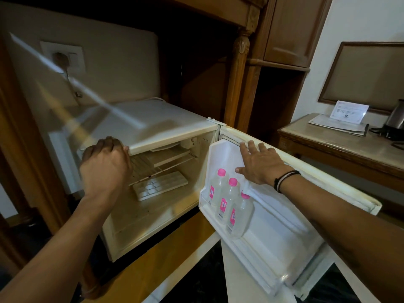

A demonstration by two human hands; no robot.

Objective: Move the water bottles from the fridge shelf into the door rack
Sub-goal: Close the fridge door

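Observation:
Three clear water bottles with pink caps and pink labels (227, 202) stand upright in a row in the door rack (258, 254) of a small white fridge (153, 127). My left hand (105, 165) grips the front edge of the fridge's top, fingers curled over it. My right hand (260, 165) lies flat, fingers spread, on the inner face of the open door (290, 215), just above the bottles. The wire shelf (148, 167) inside holds no bottles; a white ice tray (159, 186) lies below it.
The fridge sits in a wooden cabinet (240, 68). At the right stands a wooden side table (328, 145) with papers, a card and a kettle (393, 125). A wall socket with a plug (63, 57) is behind the fridge.

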